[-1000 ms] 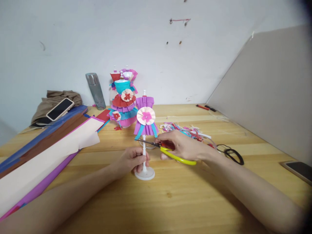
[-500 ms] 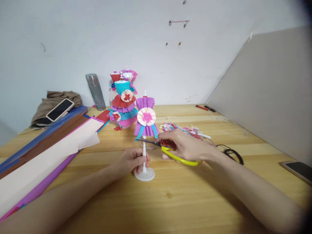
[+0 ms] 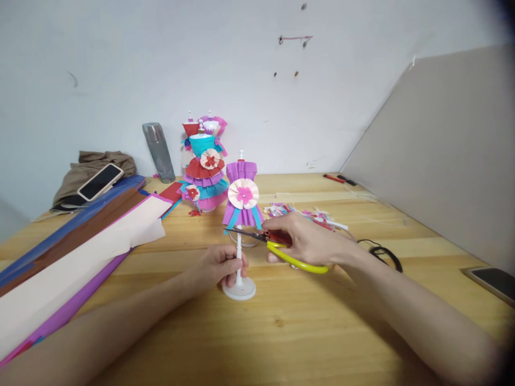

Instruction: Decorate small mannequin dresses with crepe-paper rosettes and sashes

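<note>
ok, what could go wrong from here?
1. The scissors' blades sit at the lower end of the left blue ribbon, close under the purple dress: a slip might nick the hem.
2. The left hand holds the white stand just below them, so fingers could get cut if the scissors dip.

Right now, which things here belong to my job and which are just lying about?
Seemingly part of the job: held scissors, held stand, purple dress, paper sheets, paper scraps, other dresses behind.

Probably just lying about: bottle, brown cloth, left phone, right phone.
</note>
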Tool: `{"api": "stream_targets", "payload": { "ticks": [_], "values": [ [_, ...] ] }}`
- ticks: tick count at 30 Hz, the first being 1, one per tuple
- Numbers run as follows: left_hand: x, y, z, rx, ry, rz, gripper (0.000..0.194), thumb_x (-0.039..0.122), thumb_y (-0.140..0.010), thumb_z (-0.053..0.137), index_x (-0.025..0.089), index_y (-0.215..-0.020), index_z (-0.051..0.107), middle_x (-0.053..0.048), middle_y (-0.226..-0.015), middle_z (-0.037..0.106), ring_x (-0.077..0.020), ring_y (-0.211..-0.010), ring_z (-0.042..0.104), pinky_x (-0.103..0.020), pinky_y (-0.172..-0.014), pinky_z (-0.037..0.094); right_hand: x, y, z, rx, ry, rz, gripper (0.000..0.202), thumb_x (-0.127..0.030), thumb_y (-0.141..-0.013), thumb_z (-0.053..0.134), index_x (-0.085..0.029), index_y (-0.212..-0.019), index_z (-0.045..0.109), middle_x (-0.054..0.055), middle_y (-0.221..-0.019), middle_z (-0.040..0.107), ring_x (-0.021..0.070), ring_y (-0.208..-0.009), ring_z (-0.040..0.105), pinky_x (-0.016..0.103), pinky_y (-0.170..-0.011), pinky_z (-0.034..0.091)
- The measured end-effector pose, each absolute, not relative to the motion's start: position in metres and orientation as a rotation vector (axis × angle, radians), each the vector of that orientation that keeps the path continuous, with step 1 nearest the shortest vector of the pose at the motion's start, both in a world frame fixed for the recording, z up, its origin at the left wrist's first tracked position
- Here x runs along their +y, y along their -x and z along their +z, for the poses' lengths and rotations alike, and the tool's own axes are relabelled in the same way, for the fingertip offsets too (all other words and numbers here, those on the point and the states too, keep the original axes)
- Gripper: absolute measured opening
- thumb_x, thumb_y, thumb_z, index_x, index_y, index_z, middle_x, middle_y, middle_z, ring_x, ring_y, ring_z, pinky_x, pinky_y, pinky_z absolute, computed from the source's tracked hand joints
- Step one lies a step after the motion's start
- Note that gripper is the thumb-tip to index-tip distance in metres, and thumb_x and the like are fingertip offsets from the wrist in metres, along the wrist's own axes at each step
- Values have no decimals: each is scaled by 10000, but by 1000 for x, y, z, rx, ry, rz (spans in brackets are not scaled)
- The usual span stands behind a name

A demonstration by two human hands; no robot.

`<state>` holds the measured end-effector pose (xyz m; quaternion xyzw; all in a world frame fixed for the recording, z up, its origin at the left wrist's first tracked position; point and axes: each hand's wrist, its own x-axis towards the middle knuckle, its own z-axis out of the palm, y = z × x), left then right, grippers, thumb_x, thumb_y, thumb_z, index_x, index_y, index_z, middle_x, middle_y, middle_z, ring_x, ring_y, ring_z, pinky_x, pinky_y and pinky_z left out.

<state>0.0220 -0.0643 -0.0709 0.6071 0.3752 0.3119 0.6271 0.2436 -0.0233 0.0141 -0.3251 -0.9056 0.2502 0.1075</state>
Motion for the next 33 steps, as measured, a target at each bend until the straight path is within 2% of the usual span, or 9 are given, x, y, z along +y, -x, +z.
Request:
{"api": "stream_targets", "payload": {
  "ticks": [8,12,18,23,28,33],
  "values": [
    [-64,-22,-74,882,-1388,710,451,588,-739,624,140,-776,588,33,-509,540,-51,-391,422,-170,-390,309,-26,-241,20,-2651,997,741,314,-372,-736,655,-179,-618,437,-65,-571,349,77,-524,312,211,-494,224],
    [-64,-21,-73,873,-1385,703,449,583,-744,626,137,-780,591,30,-515,546,-52,-387,424,-172,-390,313,-27,-240,22,-2649,994,761,266,-357,-739,659,-166,-641,501,-57,-586,352,76,-531,310,205,-491,239],
    [-64,-21,-74,869,-1402,697,459,594,-747,618,137,-785,587,37,-500,536,-50,-381,422,-169,-390,319,-26,-243,20,-2669,974,746,241,-365,-751,675,-136,-826,683,-47,-594,369,81,-536,317,203,-485,241],
    [-63,-21,-74,873,-1398,698,469,604,-739,621,138,-784,586,38,-504,541,-47,-374,417,-170,-386,320,-24,-245,19,-2667,933,747,308,-391,-764,686,-146,-949,721,-54,-601,356,77,-535,308,199,-498,252],
    [-63,-22,-74,854,-1397,704,461,604,-742,622,147,-774,582,48,-477,516,-53,-381,412,-171,-385,312,-24,-246,20,-2674,910,725,301,-404,-763,686,-148,-922,702,-57,-600,380,85,-536,326,207,-502,266],
    [-65,-22,-70,871,-1385,708,450,590,-732,629,145,-771,582,35,-529,549,-47,-391,426,-166,-385,314,-25,-245,20,-2715,891,653,260,-387,-754,682,-157,-708,569,-61,-587,390,81,-515,339,212,-495,257]
  ]
}}
